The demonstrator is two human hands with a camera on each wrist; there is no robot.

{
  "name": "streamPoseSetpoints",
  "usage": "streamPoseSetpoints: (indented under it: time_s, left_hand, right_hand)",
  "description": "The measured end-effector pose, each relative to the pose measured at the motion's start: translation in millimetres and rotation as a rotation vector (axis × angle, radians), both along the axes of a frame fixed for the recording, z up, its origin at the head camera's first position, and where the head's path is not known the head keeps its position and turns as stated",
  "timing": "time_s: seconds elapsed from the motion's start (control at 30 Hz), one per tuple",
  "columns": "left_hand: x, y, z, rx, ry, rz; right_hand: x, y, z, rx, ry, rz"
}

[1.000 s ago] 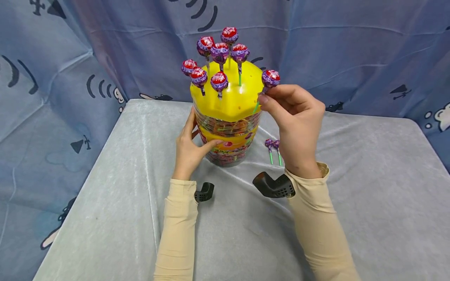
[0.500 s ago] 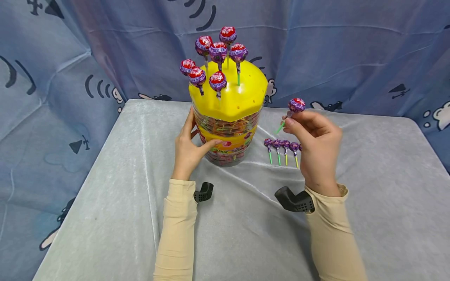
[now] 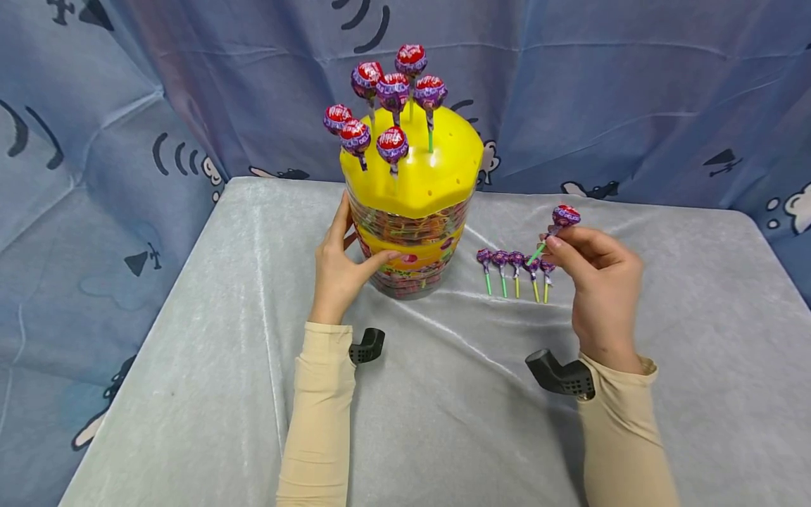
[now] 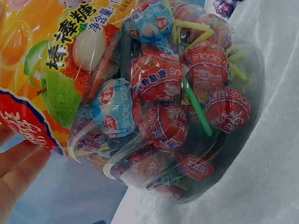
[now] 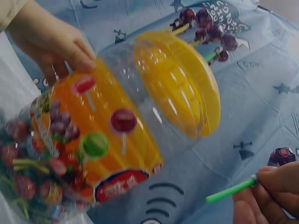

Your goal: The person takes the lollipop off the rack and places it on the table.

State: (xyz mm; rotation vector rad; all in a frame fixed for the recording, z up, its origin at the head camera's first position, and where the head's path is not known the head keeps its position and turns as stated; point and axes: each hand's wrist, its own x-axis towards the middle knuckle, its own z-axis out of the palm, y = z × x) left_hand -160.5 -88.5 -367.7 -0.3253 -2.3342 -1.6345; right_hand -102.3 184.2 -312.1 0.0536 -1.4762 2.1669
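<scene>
A clear plastic lollipop jar [image 3: 405, 243] with a yellow domed lid [image 3: 437, 169] stands upright on the table. My left hand [image 3: 342, 264] grips its left side, thumb across the front and fingers round the back. Several purple-and-red wrapped lollipops [image 3: 393, 144] stick up from holes in the lid. To the right of the jar, my right hand [image 3: 608, 296] pinches one lollipop [image 3: 565, 216] just below its wrapped head, its green stick [image 5: 231, 190] pointing down and left. Red and blue wrapped lollipops [image 4: 161, 74] fill the jar's lower part in the left wrist view.
Several lollipops [image 3: 500, 260] lie in a row on the grey cloth-covered table [image 3: 431, 401], between the jar and my right hand. A blue patterned curtain [image 3: 602, 91] hangs behind the table. Black camera mounts [image 3: 560, 373] sit at both wrists.
My right hand has moved right and down from the lid's right edge with the lollipop, now over the right end of the row. My left hand stays on the jar.
</scene>
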Motion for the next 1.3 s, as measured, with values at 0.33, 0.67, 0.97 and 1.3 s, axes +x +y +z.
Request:
streamPoseSetpoints:
  time_s: [0.33,0.67,0.97,1.3]
  left_hand:
    - [0.4,1,0.5,0.002,-0.002,-0.007]
    - [0.3,2,1.5,0.017,-0.001,-0.015]
    - [-0.1,1,2.0,0.018,-0.013,-0.009]
    - [-0.5,0,0.4,0.034,0.009,-0.020]
  right_hand:
    - [2.9,22,-12.2,0.046,-0.077,-0.034]
    - [-1.4,42,-19.4,-0.014,-0.169,-0.047]
    - [-8.0,73,-41.1,0.001,-0.316,0.059]
    - [-19.6,96,-84.6,0.109,-0.518,0.074]
